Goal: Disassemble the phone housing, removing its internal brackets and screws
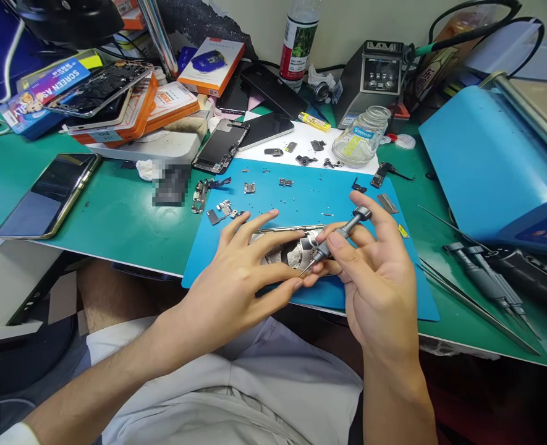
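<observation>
A phone housing (pixel 285 256), with its metal inside showing, lies on the blue mat (pixel 273 176) under my hands. Across it my left hand (pixel 240 266) reaches with fingers spread and stretched out, the thumb and forefinger at its near edge. My right hand (pixel 379 272) is closed on a small grey screwdriver (pixel 335 241), its forefinger raised beside the cap. The driver slants down to the left, and its tip meets the housing's near edge by my left fingertips. Whether a screw sits there is hidden. Small metal brackets (pixel 249 188) and tiny screws lie on the mat beyond.
Right of the mat lie tweezers (pixel 481 309) and more screwdrivers (pixel 484 272), below a blue machine (pixel 496 148). A glass jar (pixel 361 139) and a soldering station (pixel 370 80) stand behind. Leftward are a phone (pixel 53 194) and stacked boxes (pixel 171 102).
</observation>
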The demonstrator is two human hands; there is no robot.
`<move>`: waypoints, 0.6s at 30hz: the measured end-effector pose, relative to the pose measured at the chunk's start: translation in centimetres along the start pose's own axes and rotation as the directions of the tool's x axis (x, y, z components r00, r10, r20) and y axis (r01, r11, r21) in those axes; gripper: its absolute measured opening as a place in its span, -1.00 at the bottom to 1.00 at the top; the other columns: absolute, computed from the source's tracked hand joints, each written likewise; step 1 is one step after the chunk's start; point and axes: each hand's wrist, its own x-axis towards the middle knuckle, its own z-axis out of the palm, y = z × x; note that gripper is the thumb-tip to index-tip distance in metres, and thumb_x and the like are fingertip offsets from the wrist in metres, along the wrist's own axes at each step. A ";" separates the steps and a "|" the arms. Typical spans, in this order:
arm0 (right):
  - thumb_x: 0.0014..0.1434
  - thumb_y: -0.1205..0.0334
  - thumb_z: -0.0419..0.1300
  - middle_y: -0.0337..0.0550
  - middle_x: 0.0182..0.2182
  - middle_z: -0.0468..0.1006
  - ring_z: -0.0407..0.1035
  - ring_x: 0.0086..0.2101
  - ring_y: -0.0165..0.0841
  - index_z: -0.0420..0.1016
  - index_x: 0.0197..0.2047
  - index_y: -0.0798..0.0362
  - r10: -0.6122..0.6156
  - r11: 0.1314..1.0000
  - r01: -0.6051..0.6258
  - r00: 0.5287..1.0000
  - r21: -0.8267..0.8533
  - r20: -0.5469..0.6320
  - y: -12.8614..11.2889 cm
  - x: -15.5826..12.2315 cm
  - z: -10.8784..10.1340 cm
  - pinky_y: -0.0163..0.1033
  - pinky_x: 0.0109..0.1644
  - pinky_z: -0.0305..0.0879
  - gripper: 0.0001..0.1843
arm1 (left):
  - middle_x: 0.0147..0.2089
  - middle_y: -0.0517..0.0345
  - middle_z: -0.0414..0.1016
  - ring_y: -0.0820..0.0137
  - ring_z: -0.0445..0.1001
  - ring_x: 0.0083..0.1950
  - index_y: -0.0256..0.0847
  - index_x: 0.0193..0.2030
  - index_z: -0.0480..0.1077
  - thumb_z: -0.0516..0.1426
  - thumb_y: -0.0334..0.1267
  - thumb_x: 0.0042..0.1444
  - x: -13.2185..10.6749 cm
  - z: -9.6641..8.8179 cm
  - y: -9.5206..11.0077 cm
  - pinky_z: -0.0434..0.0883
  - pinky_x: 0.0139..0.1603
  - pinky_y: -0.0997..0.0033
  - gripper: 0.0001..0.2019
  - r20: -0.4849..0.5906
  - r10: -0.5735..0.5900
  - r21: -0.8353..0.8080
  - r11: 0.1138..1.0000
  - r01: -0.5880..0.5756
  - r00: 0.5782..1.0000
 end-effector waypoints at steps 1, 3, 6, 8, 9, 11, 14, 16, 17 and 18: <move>0.22 0.07 0.52 -0.20 -0.17 0.68 0.52 -0.48 -0.33 0.42 0.38 -0.22 0.004 1.000 -0.004 1.000 -0.001 0.001 0.0 0.0 0.0 -0.19 -0.51 0.56 -0.28 | 0.50 0.20 0.50 -0.09 0.17 0.67 0.11 0.05 0.72 0.17 -0.26 0.52 0.0 0.0 0.0 0.06 0.62 -0.48 -0.74 -0.003 0.001 0.003 1.000 -0.001 1.000; 0.20 0.06 0.52 -0.20 -0.18 0.68 0.52 -0.48 -0.33 0.42 0.38 -0.21 0.005 1.000 -0.005 1.000 -0.005 0.000 -0.1 0.0 0.0 -0.19 -0.51 0.56 -0.27 | 0.50 0.20 0.50 -0.09 0.18 0.67 0.11 0.05 0.72 0.16 -0.25 0.53 0.0 0.0 -0.1 0.08 0.61 -0.48 -0.74 -0.004 0.005 0.007 1.000 -0.005 1.000; 0.20 0.05 0.52 -0.20 -0.18 0.68 0.52 -0.48 -0.34 0.42 0.38 -0.21 0.003 1.000 -0.003 1.000 -0.012 -0.003 -0.2 -0.1 0.0 -0.19 -0.51 0.56 -0.27 | 0.51 0.21 0.48 -0.11 0.17 0.67 0.10 0.05 0.71 0.14 -0.23 0.55 0.0 0.0 -0.2 0.09 0.59 -0.52 -0.73 -0.002 0.011 0.012 1.000 -0.011 1.000; 0.21 0.06 0.52 -0.19 -0.17 0.68 0.52 -0.47 -0.33 0.42 0.38 -0.21 0.002 1.000 -0.002 1.000 -0.016 -0.003 -0.2 -0.2 0.0 -0.19 -0.49 0.57 -0.27 | 0.53 0.22 0.47 -0.12 0.17 0.67 0.11 0.05 0.70 0.14 -0.23 0.55 0.0 0.0 -0.2 0.09 0.59 -0.53 -0.74 0.002 0.013 0.016 1.000 -0.013 1.000; 0.22 0.06 0.52 -0.19 -0.18 0.68 0.53 -0.46 -0.33 0.42 0.39 -0.21 0.000 1.000 0.000 1.000 -0.016 -0.002 -0.2 -0.2 0.0 -0.19 -0.49 0.58 -0.27 | 0.53 0.23 0.47 -0.12 0.17 0.67 0.11 0.06 0.70 0.14 -0.22 0.55 -0.1 0.0 -0.2 0.09 0.59 -0.53 -0.74 0.002 0.014 0.018 1.000 -0.014 1.000; 0.22 0.07 0.52 -0.20 -0.18 0.68 0.54 -0.44 -0.32 0.42 0.39 -0.20 -0.005 1.000 0.005 1.000 -0.014 0.002 -0.2 -0.2 0.0 -0.19 -0.48 0.58 -0.28 | 0.53 0.24 0.46 -0.10 0.17 0.67 0.11 0.06 0.70 0.14 -0.22 0.55 -0.1 0.0 -0.3 0.08 0.59 -0.51 -0.74 0.007 0.017 0.019 1.000 -0.017 1.000; 0.22 0.05 0.51 -0.19 -0.17 0.68 0.54 -0.44 -0.32 0.41 0.39 -0.20 0.000 1.000 0.000 1.000 -0.014 0.003 -0.2 -0.1 0.0 -0.18 -0.47 0.59 -0.27 | 0.53 0.24 0.47 -0.08 0.17 0.67 0.11 0.07 0.69 0.15 -0.22 0.55 -0.3 0.1 -0.3 0.08 0.61 -0.48 -0.75 0.004 0.022 0.020 1.000 -0.022 1.000; 0.22 0.03 0.51 -0.18 -0.17 0.68 0.54 -0.44 -0.31 0.40 0.40 -0.21 0.007 1.000 -0.007 1.000 -0.015 0.001 -0.2 -0.1 0.0 -0.18 -0.48 0.58 -0.26 | 0.53 0.25 0.47 -0.07 0.17 0.67 0.13 0.10 0.69 0.16 -0.22 0.54 -0.3 0.1 -0.3 0.07 0.62 -0.46 -0.76 0.002 0.026 0.021 0.999 -0.026 1.000; 0.22 0.03 0.51 -0.18 -0.16 0.68 0.54 -0.45 -0.31 0.40 0.40 -0.21 0.011 1.000 -0.011 1.000 -0.015 0.001 -0.2 0.0 0.0 -0.18 -0.48 0.58 -0.26 | 0.53 0.25 0.47 -0.07 0.17 0.67 0.13 0.11 0.68 0.16 -0.22 0.54 -0.3 0.1 -0.3 0.07 0.62 -0.47 -0.76 0.002 0.027 0.022 0.999 -0.027 1.000; 0.22 0.02 0.51 -0.18 -0.16 0.68 0.53 -0.46 -0.32 0.40 0.40 -0.22 0.014 1.000 -0.014 1.000 -0.015 0.001 -0.2 0.0 0.0 -0.17 -0.49 0.57 -0.25 | 0.52 0.25 0.47 -0.08 0.17 0.67 0.14 0.11 0.68 0.16 -0.22 0.54 -0.3 0.1 -0.3 0.07 0.61 -0.47 -0.76 0.004 0.028 0.022 0.999 -0.028 1.000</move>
